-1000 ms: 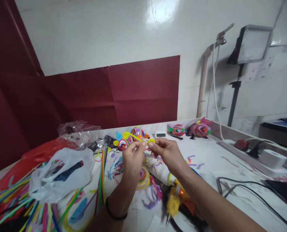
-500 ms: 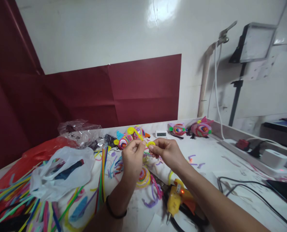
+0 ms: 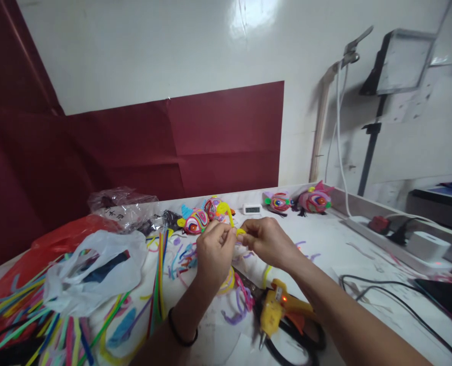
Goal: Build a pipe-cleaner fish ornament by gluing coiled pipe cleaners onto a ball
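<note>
A yellow pipe cleaner (image 3: 231, 219) is pinched between both hands above the middle of the table; its far end is curled into a flat coil, and another coiled part shows at my right fingertips. My left hand (image 3: 215, 249) is closed on it, thumb against the fingers. Close beside it, my right hand (image 3: 266, 239) grips the other end. Below the hands lies a round coiled piece (image 3: 228, 282) in yellow and pink, partly hidden by my left wrist. Pink and purple pipe cleaner bits (image 3: 238, 307) lie next to it.
A yellow glue gun (image 3: 272, 310) with a lit red light lies near my right forearm. Colourful pipe-cleaner figures (image 3: 196, 221) stand at the back, with a small digital clock (image 3: 252, 209). Left are a white plastic bag (image 3: 96, 274) and loose pipe cleaners (image 3: 73, 335); right, a power strip (image 3: 397, 244).
My hands have drawn closer together, and my left hand has turned and shifted slightly right. The pipe cleaner's coiled far end has swung to the right and now stands more upright.
</note>
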The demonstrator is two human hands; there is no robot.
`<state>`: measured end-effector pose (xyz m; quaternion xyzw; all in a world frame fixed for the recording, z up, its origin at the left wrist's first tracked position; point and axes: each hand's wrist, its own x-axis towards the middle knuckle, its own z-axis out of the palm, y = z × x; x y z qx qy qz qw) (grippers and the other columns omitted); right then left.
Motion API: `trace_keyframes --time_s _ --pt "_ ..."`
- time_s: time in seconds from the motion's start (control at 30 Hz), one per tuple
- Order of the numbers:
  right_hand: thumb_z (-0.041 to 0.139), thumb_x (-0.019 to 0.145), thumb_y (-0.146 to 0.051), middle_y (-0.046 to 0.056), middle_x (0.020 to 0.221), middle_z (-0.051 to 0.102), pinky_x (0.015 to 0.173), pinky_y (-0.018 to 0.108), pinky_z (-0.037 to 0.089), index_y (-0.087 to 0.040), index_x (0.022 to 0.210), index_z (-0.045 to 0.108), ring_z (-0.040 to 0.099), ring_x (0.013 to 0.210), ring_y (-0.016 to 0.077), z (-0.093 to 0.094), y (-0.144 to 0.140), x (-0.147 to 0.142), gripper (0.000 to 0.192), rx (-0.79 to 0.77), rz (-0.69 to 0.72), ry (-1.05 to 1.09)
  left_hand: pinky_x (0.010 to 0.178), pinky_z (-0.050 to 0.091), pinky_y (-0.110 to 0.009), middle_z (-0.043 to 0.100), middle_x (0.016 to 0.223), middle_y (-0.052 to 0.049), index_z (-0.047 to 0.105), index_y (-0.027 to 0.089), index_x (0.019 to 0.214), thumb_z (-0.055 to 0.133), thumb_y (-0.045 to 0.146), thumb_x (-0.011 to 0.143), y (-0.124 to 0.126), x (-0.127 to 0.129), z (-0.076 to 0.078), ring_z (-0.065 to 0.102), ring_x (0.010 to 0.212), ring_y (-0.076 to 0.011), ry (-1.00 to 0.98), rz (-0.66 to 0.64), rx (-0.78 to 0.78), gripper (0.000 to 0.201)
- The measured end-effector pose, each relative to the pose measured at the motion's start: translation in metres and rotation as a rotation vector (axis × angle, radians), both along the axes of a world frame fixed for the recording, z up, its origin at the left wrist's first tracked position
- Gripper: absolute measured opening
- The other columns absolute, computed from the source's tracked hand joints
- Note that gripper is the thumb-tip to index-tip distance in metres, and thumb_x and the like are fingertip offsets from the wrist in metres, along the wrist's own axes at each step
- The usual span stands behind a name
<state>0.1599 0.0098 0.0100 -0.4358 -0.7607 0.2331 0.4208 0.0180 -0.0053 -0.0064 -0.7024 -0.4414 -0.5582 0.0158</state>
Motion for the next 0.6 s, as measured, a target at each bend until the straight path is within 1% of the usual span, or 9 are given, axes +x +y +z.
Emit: trace_keyframes --time_s 0.13,0.2,0.27,0.3,0.37,0.43,0.47,0.53,0.6 --pt "0.061 0.072 -0.011 -0.003 0.047 0.044 0.053 0.027 0.023 -0.018 0.051 0.052 0.035 0.050 0.0119 0.007 -0.007 0.003 0.024 0.145 -0.110 -0.272 0.055 0.034 -0.024 0.050 0.063 0.001 0.058 0.017 0.064 0.052 0.016 0.083 -0.002 0.002 -0.004 0.046 0.057 -0.0114 0.085 -0.028 -0.001 0.020" --pt "0.062 0.071 -0.009 -0.004 0.046 0.040 0.053 0.028 0.022 -0.018 0.049 0.048 0.032 0.050 0.0114 0.008 -0.008 0.004 0.027 0.161 -0.120 -0.300 0.055 0.033 -0.024 0.051 0.064 0.001 0.059 0.017 0.064 0.052 0.016 0.082 -0.002 0.002 -0.004 0.046 0.058 -0.0114 0.085 -0.053 -0.018 0.019" --pt "0.062 0.073 -0.012 -0.004 0.047 0.041 0.053 0.027 0.023 -0.018 0.051 0.049 0.034 0.050 0.0114 0.006 -0.005 0.005 0.026 0.153 -0.110 -0.288 0.055 0.033 -0.024 0.050 0.062 0.002 0.058 0.018 0.062 0.053 0.017 0.080 -0.001 0.001 -0.002 0.046 0.057 -0.0111 0.010 -0.067 -0.058 0.019" --pt "0.061 0.075 -0.014 -0.004 0.048 0.043 0.052 0.027 0.024 -0.018 0.053 0.051 0.037 0.051 0.0116 0.004 -0.003 0.004 0.024 0.137 -0.092 -0.247 0.054 0.032 -0.024 0.049 0.061 0.002 0.058 0.018 0.060 0.055 0.018 0.079 0.001 0.000 -0.001 0.044 0.056 -0.0107 -0.070 -0.075 -0.098 0.019" --pt "0.060 0.078 -0.023 -0.003 0.052 0.048 0.051 0.025 0.028 -0.019 0.058 0.053 0.042 0.051 0.0118 -0.001 0.003 0.002 0.022 0.078 -0.024 -0.082 0.050 0.030 -0.023 0.046 0.055 0.004 0.058 0.018 0.059 0.059 0.023 0.075 0.005 -0.001 0.001 0.040 0.050 -0.0090 -0.334 -0.121 -0.236 0.017" --pt "0.065 0.075 -0.032 -0.004 0.054 0.050 0.049 0.024 0.032 -0.019 0.060 0.052 0.045 0.051 0.0116 -0.005 0.008 -0.003 0.023 -0.026 0.075 0.153 0.044 0.025 -0.022 0.040 0.048 0.007 0.057 0.018 0.061 0.062 0.030 0.072 0.009 -0.002 0.002 0.032 0.043 -0.0072 -0.597 -0.185 -0.377 0.017" --pt "0.069 0.070 -0.036 -0.004 0.054 0.050 0.049 0.024 0.034 -0.019 0.061 0.052 0.045 0.050 0.0114 -0.007 0.009 -0.006 0.026 -0.084 0.123 0.264 0.042 0.022 -0.021 0.038 0.045 0.009 0.057 0.018 0.063 0.063 0.033 0.071 0.010 -0.003 0.002 0.029 0.041 -0.0064 -0.683 -0.209 -0.423 0.018" --pt "0.077 0.060 -0.041 -0.005 0.055 0.051 0.048 0.024 0.038 -0.019 0.063 0.053 0.046 0.049 0.0111 -0.010 0.009 -0.012 0.033 -0.183 0.182 0.429 0.041 0.019 -0.020 0.036 0.043 0.010 0.057 0.017 0.065 0.064 0.035 0.069 0.012 -0.002 0.002 0.026 0.039 -0.0052 -0.768 -0.234 -0.451 0.020" --pt "0.081 0.054 -0.044 -0.005 0.054 0.052 0.047 0.025 0.040 -0.018 0.064 0.055 0.046 0.048 0.0110 -0.011 0.008 -0.019 0.037 -0.238 0.187 0.548 0.040 0.018 -0.019 0.036 0.043 0.010 0.057 0.016 0.065 0.066 0.035 0.067 0.011 -0.001 0.002 0.025 0.039 -0.0041 -0.811 -0.247 -0.447 0.021"
